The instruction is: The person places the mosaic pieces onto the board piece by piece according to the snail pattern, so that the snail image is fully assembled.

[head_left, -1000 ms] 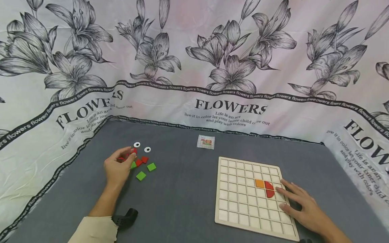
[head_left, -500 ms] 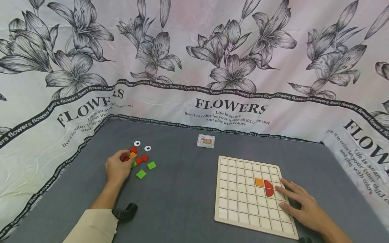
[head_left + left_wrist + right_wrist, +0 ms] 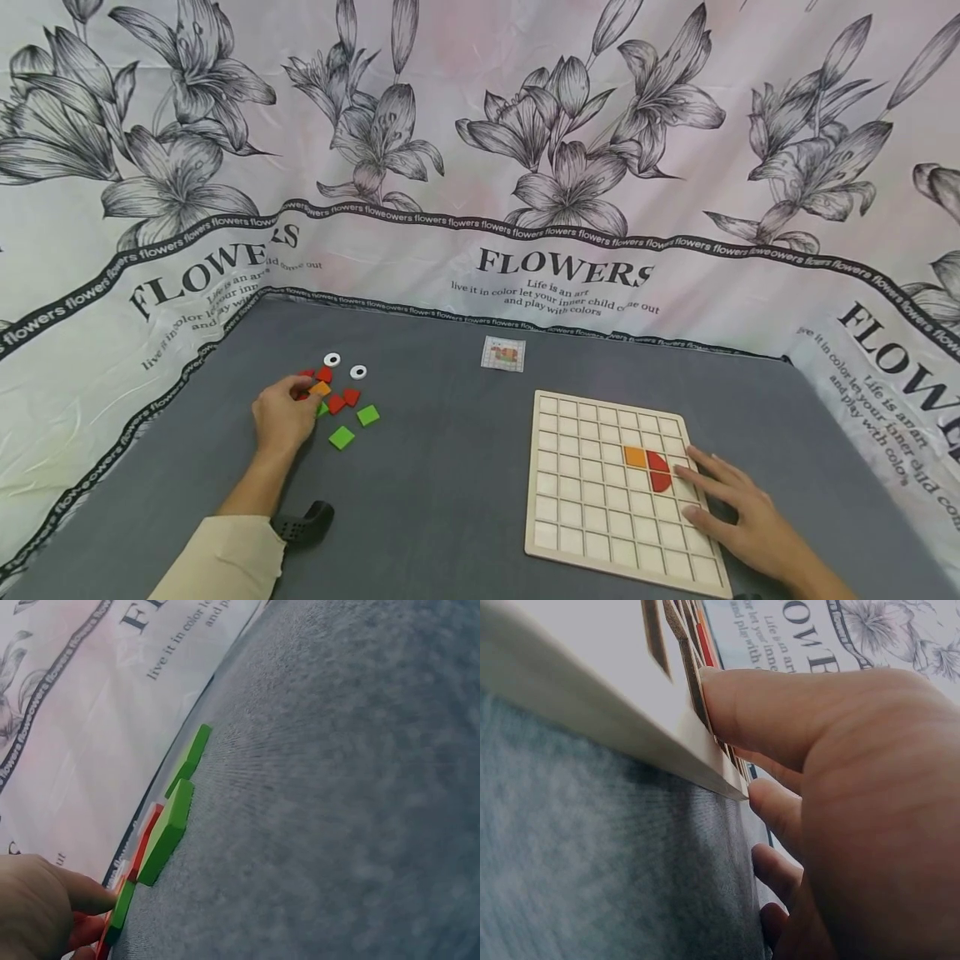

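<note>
On the left of the head view, my left hand (image 3: 283, 414) is down among small tiles, thumb and index finger pinching an orange tile (image 3: 320, 388). Around it lie red tiles (image 3: 351, 397) and green square tiles (image 3: 342, 437); the hand covers part of the pile. In the left wrist view, the thumb overlaps the edge of a green tile (image 3: 122, 911). My right hand (image 3: 738, 510) rests with spread fingers on the right edge of a wooden grid board (image 3: 581, 487). An orange square (image 3: 635, 457) and two red quarter-round pieces (image 3: 658, 472) sit in its cells.
Two white ring-like eye pieces (image 3: 358, 372) lie just behind the tiles. A small picture card (image 3: 503, 354) lies at the back middle of the grey tabletop (image 3: 442, 475). A flower-printed cloth (image 3: 420, 267) rises behind and at both sides.
My left hand has come down from above the pile, and the orange tile now shows at its fingertips. The right hand stays at the board's edge. The head view shifts slightly.
</note>
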`<state>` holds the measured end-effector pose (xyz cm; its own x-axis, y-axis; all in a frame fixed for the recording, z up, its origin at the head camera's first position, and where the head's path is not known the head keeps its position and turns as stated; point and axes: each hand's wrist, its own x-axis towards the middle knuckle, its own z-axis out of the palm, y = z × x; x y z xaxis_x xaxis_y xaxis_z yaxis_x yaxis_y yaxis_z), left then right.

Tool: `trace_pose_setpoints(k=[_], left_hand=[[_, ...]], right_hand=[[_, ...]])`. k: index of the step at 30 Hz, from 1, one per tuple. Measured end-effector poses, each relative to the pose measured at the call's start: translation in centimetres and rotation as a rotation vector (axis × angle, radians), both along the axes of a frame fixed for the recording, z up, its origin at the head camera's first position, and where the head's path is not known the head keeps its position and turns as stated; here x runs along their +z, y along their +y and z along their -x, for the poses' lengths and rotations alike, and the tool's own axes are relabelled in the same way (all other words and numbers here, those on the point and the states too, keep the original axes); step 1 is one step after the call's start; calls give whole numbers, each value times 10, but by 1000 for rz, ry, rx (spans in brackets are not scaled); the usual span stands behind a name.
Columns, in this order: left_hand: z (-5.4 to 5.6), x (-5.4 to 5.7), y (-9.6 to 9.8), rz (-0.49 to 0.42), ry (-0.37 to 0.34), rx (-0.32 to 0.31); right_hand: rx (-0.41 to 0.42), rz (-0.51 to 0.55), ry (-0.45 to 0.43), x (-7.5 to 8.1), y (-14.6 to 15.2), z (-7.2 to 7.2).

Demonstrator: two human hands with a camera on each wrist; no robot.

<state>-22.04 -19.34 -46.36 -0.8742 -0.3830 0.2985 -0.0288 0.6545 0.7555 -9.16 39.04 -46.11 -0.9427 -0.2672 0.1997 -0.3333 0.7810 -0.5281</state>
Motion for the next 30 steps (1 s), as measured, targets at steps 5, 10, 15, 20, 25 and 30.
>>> trace_pose_setpoints(k=[5, 10, 15, 20, 25, 30], left_hand=[[0, 5, -2, 67, -41, -53], [-1, 5, 1, 98, -91, -75], [-3, 6, 5, 72, -141, -80], [-2, 7, 3, 24, -142, -84], [3, 12, 4, 65, -221, -95], [4, 16, 7, 74, -312, -88]], right_hand=[[11, 0, 8, 1, -1, 1], [25, 16, 12, -1, -1, -1], [19, 18, 4, -1, 0, -2], [7, 15, -6, 1, 0, -2], [8, 16, 9, 1, 0, -1], [10, 6, 7, 2, 1, -1]])
